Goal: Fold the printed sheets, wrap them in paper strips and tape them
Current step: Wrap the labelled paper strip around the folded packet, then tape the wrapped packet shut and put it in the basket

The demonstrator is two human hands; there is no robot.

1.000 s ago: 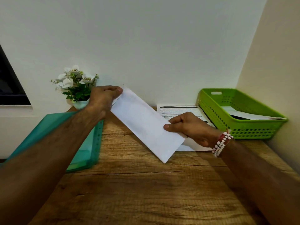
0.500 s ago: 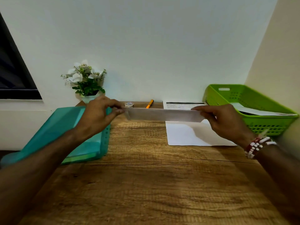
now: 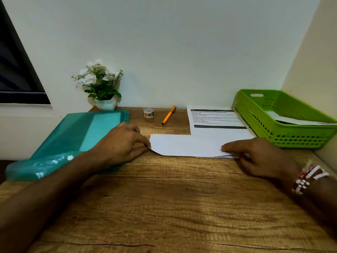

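- Left hand (image 3: 124,146) is pinching the left corner of the folded sheet (image 3: 186,146) between thumb and fingertips; the corner is curling up slightly off the wood.
- Right hand (image 3: 259,156) is gripping the sheet's right end, thumb lying flat on top and the other fingers curling at the edge; how far they are reaching under the paper cannot be told.
- Pose: both forearms are reaching in low from the near edge, palms turned down and wrists close to the table (image 3: 164,198). Beaded bracelets (image 3: 308,178) are sitting on the right wrist.
- Folded sheet is lying as a long white band across the table's middle, its far right part overlapping the lower end of a flat printed sheet (image 3: 213,118).
- Judgement: holding both ends is probably keeping the layers aligned and the fold taut, ready for creasing or wrapping.
- Tape roll (image 3: 148,113) and orange pen (image 3: 168,115) are waiting near the wall, apart from the hands, so taping looks not yet begun.
- Green basket (image 3: 291,139) at right is holding papers (image 3: 295,121); it is likely serving as the drop-off.
- Teal folder (image 3: 76,136) is lying at left, partly under the left forearm; a flower pot (image 3: 101,83) is standing behind it.
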